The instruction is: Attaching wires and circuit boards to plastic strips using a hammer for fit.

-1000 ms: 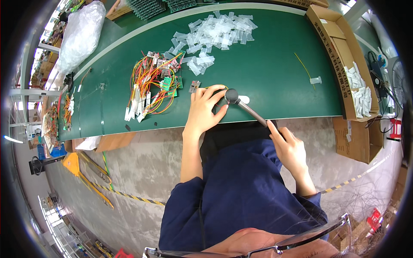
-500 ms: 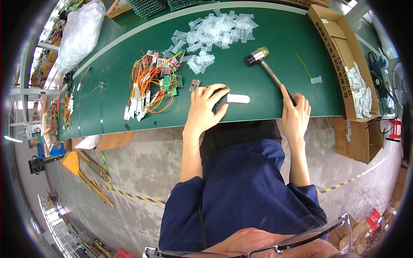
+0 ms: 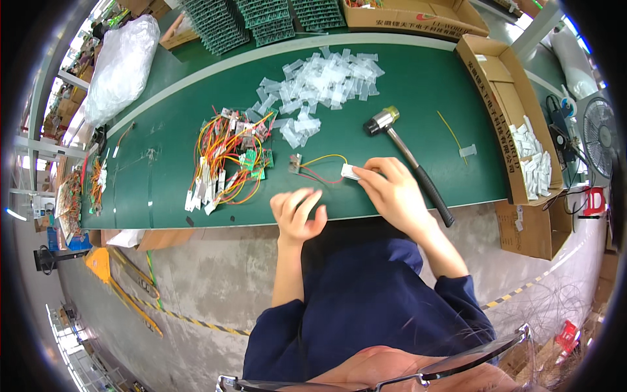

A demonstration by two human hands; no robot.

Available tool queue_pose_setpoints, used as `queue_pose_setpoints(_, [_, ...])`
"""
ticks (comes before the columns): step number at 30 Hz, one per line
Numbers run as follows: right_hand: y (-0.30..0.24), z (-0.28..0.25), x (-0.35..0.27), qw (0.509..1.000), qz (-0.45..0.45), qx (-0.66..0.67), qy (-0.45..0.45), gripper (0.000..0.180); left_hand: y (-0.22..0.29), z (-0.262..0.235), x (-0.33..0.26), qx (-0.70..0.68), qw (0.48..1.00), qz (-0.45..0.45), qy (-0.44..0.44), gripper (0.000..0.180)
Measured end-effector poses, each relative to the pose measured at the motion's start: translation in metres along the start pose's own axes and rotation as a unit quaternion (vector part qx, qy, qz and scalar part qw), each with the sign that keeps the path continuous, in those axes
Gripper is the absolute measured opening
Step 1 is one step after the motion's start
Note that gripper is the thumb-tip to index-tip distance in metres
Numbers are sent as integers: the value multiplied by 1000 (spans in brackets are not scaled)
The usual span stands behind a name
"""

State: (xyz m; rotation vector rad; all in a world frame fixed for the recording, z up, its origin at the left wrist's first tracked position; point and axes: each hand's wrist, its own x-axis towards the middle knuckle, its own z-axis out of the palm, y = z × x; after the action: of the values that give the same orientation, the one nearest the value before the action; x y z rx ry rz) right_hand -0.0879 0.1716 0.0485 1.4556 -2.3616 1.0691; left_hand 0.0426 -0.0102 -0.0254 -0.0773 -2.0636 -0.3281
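My right hand (image 3: 395, 194) has its fingers closed on a small white strip-shaped piece (image 3: 350, 172) over the green table. A yellow and a red wire run from that piece to a small circuit board (image 3: 296, 164) with a metal part, lying to its left. My left hand (image 3: 298, 213) is lifted near the table's front edge, fingers curled loosely apart, holding nothing. To the right of my right hand lies a mallet (image 3: 418, 166), its black grip near the front edge and its black and yellow head pointing away from me.
Left of the hands is a tangle of wired boards (image 3: 232, 157). Clear plastic pieces (image 3: 326, 78) are heaped at the back. At the right stands a cardboard box (image 3: 490, 85) with white pieces (image 3: 532, 160). A yellow wire (image 3: 450, 130) lies near it.
My right hand has let go of the mallet and moved left onto the white piece. My left hand has released that piece and drawn back toward me. The view has tilted slightly.
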Motion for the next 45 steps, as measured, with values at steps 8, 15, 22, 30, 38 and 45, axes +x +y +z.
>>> queue_pose_setpoints(8, [55, -91, 138, 995, -20, -70, 66, 19, 6, 11, 17, -41, 974, -19, -224, 14])
queue_pose_setpoints(15, [183, -121, 295, 929, 4, -216, 300, 21, 8, 10, 25, -72, 966, -46, -244, 15])
queue_pose_setpoints(22, [238, -26, 301, 961, 122, -246, 43, 34, 8, 6, 27, -66, 968, -70, -230, 13])
queue_pose_setpoints(30, [256, -161, 148, 913, 246, -317, 75, 29, 9, 8, 29, -67, 967, -83, -232, 11])
queue_pose_setpoints(38, [335, -271, -48, 808, 430, -387, -115, 25, 10, 10, 26, -58, 966, -85, -235, 10])
queue_pose_setpoints(45, [351, -248, -82, 826, 378, -417, 0, 19, 8, 9, 22, -51, 969, -85, -228, 9])
